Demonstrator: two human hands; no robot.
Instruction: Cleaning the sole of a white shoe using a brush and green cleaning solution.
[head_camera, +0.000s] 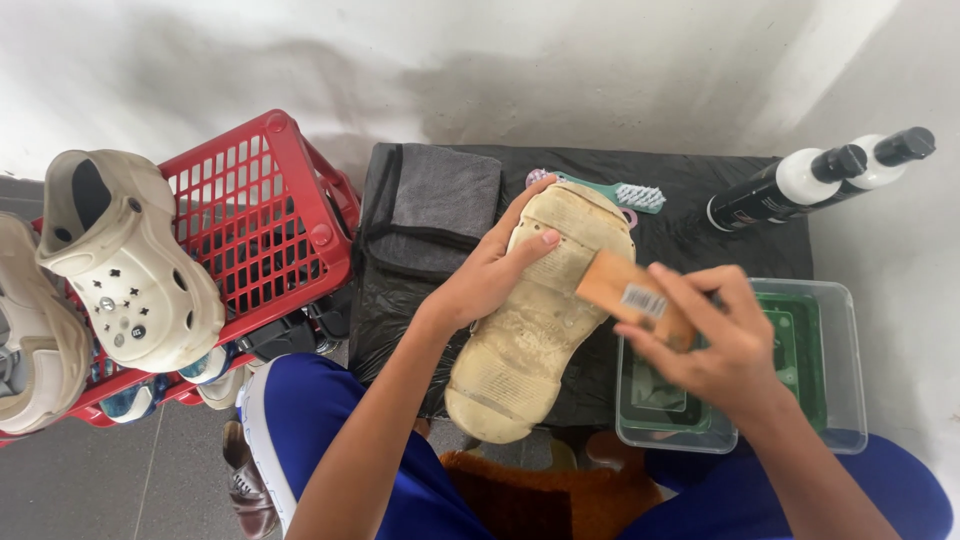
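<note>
Clog (530, 330), sole up (grimy), lies on the black mat just left of the clear tub (840, 330), steadied by the left hand (490, 275) gripping its edge. Scrubbing seems under way: the right hand (720, 350) is closed around a wooden brush (630, 298) on the sole, and the heel likely needs strokes next.

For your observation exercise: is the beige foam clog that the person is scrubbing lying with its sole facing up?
Yes: the beige foam clog shows its dirty treaded sole upward, steadied by the left hand while the right hand presses a wooden brush on it.

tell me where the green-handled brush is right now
In the head view, the green-handled brush lies on the black cloth just beyond the clog's toe, left of the two spray bottles.
</note>
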